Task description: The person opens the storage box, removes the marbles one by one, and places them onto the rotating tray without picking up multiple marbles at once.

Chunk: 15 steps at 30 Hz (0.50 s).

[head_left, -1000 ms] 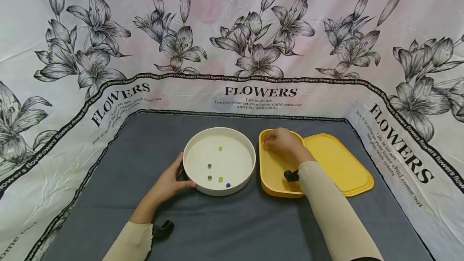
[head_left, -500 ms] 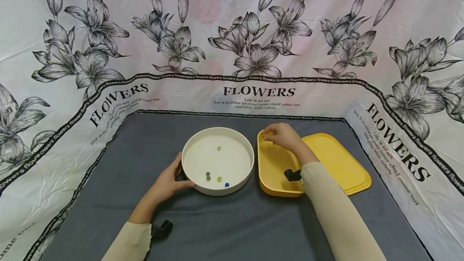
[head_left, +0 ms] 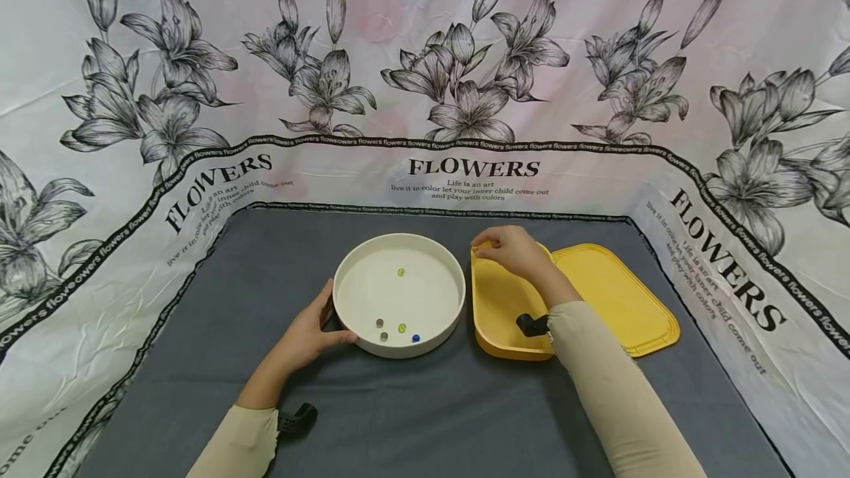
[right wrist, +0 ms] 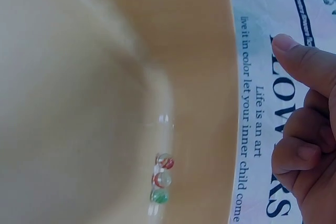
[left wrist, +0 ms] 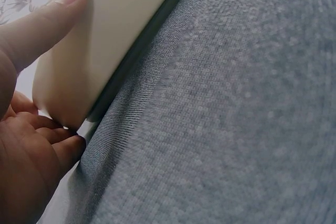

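On the grey cloth (head_left: pixel 398 419), a round white dish (head_left: pixel 425 297) lies left of a rectangular yellow tub (head_left: pixel 494 308); a flat yellow lid (head_left: pixel 617 301) lies right of the tub. In the dish, one yellow-green round marble (head_left: pixel 401 272) lies toward the back, four small round marbles (head_left: pixel 402 328) toward the front. Three round glass marbles (right wrist: pixel 163 179) line the tub's far wall. The white flower-printed curtain (head_left: pixel 372 183) is behind.

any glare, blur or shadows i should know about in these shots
Head view: fairly even light, soft shadows on the gray cloth; left wrist view: dark shadow under the white bowl; right wrist view: glints beside the marbles, yellow box looking paler than in the head view.
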{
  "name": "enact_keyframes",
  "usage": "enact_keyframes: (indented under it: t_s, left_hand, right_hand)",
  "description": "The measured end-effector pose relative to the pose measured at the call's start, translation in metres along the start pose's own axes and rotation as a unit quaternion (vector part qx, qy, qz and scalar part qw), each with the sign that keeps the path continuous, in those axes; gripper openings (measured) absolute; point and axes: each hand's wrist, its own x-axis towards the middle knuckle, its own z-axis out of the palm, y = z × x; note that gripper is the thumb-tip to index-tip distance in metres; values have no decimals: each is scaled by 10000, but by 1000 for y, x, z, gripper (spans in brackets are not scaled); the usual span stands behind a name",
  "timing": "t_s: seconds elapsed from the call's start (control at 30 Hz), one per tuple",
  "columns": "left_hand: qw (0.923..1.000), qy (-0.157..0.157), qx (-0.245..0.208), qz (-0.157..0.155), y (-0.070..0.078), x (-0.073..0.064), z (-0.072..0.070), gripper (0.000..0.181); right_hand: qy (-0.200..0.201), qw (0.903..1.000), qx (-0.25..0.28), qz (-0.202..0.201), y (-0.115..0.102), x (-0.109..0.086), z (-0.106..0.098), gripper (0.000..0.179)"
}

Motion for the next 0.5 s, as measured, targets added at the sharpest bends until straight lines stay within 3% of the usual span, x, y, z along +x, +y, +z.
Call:
enact_keyframes:
  t_s: [0.5]
  left_hand:
    - [9999,-20,-84,73,-3,1,-1,129]
  right_hand:
    - [-134,9997,-111,-195,-29,2,6,21]
